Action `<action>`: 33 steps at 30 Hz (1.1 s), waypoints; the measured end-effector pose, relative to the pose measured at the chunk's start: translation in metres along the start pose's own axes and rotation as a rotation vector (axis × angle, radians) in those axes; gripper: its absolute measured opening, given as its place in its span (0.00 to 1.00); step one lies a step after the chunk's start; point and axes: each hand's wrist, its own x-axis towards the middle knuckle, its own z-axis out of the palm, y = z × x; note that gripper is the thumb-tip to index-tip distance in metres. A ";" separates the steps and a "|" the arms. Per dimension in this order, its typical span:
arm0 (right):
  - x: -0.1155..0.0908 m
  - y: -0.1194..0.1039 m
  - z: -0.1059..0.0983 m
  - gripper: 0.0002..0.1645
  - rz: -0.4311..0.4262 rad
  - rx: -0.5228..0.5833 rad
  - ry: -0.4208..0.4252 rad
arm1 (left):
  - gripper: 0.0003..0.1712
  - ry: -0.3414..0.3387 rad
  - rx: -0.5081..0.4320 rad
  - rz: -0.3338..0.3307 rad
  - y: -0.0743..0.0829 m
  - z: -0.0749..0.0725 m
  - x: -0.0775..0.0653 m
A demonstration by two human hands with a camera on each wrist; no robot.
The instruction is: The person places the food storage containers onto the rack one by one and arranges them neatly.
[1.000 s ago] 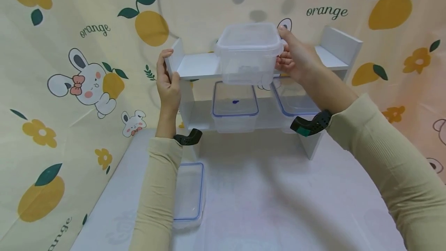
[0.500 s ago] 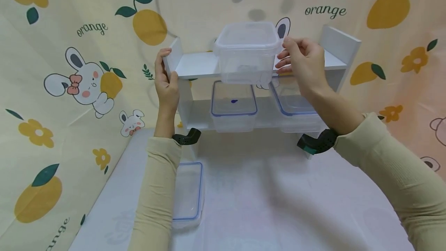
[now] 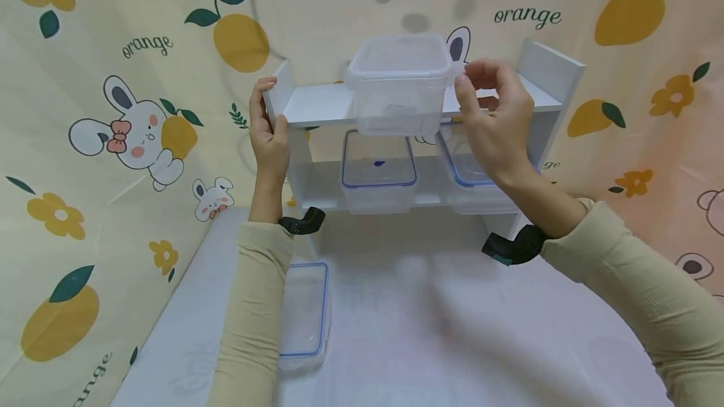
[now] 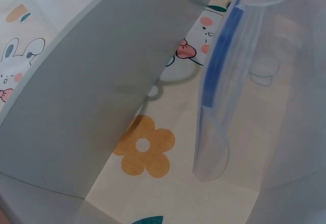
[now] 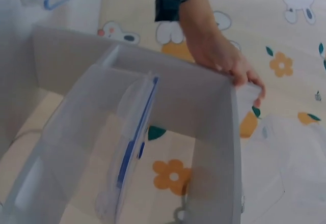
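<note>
My left hand point(image 3: 268, 137) grips the upper left corner of a white two-tier shelf point(image 3: 321, 104); the right wrist view also catches this left hand point(image 5: 221, 51) on the panel edge. On the top board sits a clear lidded food container point(image 3: 398, 105), its front overhanging the edge. My right hand point(image 3: 500, 121), fingers curled, is at the container's right side, by a clear side clip of the lid. Whether thumb and forefinger pinch that clip is too small to tell. The right wrist view does not show the right hand.
On the lower board stand two clear containers with blue-rimmed lids, one in the middle point(image 3: 378, 171) and one at right point(image 3: 460, 165), partly behind my right forearm. Another blue-rimmed container point(image 3: 304, 313) lies on the white table point(image 3: 418, 344) beside my left sleeve. A printed cloth hangs behind.
My right hand has drawn slightly right and down from the top container's lid edge, and its fingers have curled. The left hand keeps its hold on the shelf. The containers stay put.
</note>
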 end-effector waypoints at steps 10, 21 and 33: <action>-0.001 0.004 0.005 0.25 -0.149 -0.098 -0.114 | 0.27 0.003 -0.008 -0.008 0.000 0.000 0.000; 0.001 0.006 0.010 0.26 -0.162 -0.057 -0.115 | 0.28 0.017 -0.024 -0.004 0.007 0.002 0.001; 0.006 0.010 0.024 0.28 -0.082 -0.025 -0.167 | 0.28 0.027 -0.030 -0.013 0.009 0.003 -0.001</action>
